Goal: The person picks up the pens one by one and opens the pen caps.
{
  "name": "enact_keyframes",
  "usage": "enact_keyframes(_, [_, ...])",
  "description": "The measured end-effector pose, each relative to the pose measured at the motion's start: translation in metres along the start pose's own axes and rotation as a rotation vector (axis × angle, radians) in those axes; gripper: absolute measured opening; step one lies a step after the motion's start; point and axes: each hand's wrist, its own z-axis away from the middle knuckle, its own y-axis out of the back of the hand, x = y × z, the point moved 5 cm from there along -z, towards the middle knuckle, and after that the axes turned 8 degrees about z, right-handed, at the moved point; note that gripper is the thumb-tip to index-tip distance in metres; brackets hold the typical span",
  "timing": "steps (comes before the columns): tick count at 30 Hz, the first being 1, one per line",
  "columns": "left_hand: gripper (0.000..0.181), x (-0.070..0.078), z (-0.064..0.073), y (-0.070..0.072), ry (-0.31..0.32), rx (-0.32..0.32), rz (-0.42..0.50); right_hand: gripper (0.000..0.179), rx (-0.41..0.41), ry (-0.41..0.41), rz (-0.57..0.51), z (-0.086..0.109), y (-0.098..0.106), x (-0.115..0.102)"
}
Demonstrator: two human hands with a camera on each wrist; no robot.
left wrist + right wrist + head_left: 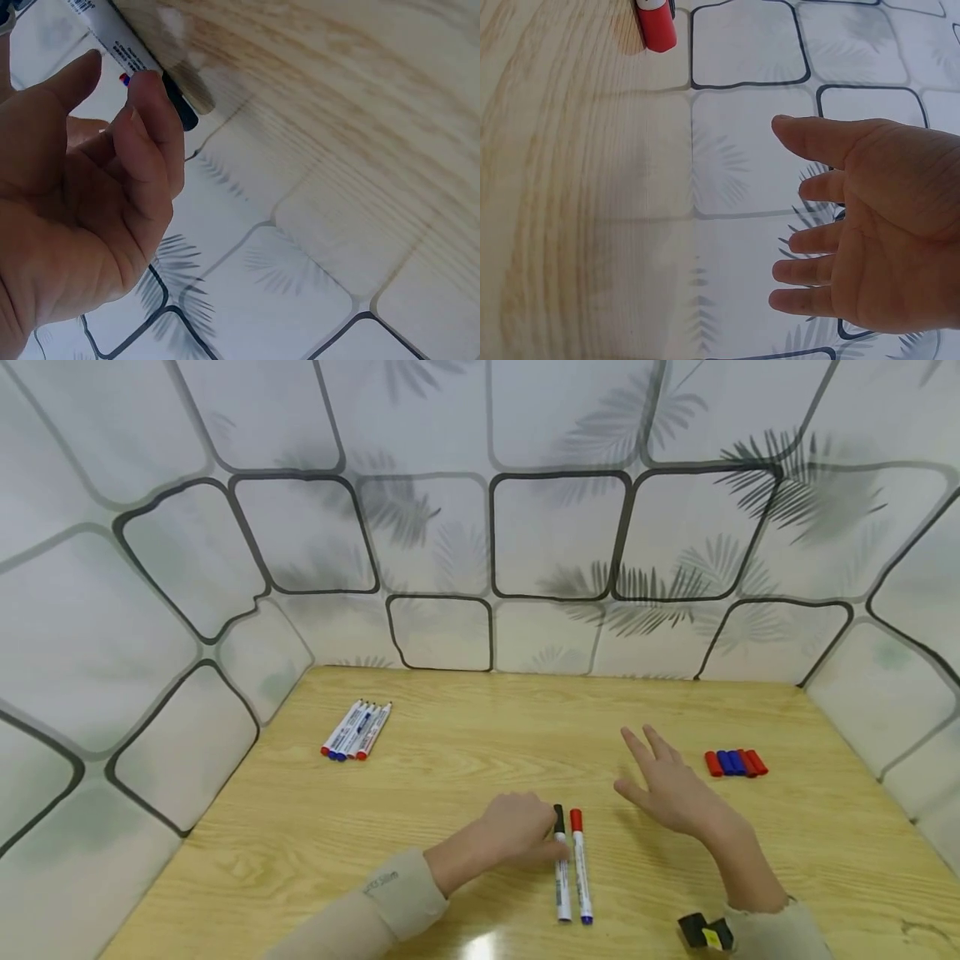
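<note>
A black-capped marker (562, 885) and a red-capped marker (582, 868) with a blue end lie side by side near the front of the table. My left hand (517, 831) is over the black-capped one, its thumb overlapping the barrel. In the left wrist view, the fingers of that hand (97, 195) are loosely bent, and a fingertip overlaps the marker (127, 37) near its dark cap. Fingers spread, my right hand (678, 793) hovers to the right of both markers and holds nothing. The right wrist view has its palm (892, 232) bare, with a red cap (658, 28) beyond.
Several uncapped markers (356, 731) with red or blue ends lie in a row at the back left. Several loose red and blue caps (737, 763) are lined up at the right. A patterned white wall (555, 535) borders the wooden table (480, 710). A small black object (705, 932) is by the right sleeve.
</note>
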Motion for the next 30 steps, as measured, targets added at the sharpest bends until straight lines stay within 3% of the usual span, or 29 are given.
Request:
enact_keyframes(4, [0.051, 0.003, -0.002, -0.001, 0.02, -0.035, -0.012, 0.079, -0.012, -0.002, -0.02, 0.002, 0.0, 0.0])
enact_keyframes(12, [0.038, -0.002, 0.004, -0.001, 0.15, -0.083, -0.045, 0.076, 0.001, 0.013, -0.032, 0.003, 0.002, 0.0])
enact_keyframes(20, [0.034, -0.019, 0.009, 0.003, 0.202, -0.103, 0.042, 0.077, -0.03, 0.008, -0.052, 0.0, 0.004, 0.001])
enact_keyframes(25, [0.026, -0.03, 0.013, 0.004, 0.205, -0.108, 0.135, 0.075, -0.029, 0.004, -0.046, 0.002, 0.002, 0.002])
enact_keyframes(30, [0.016, -0.04, 0.014, 0.009, 0.184, -0.075, 0.251, 0.076, -0.028, -0.005, -0.045, 0.003, 0.003, 0.006])
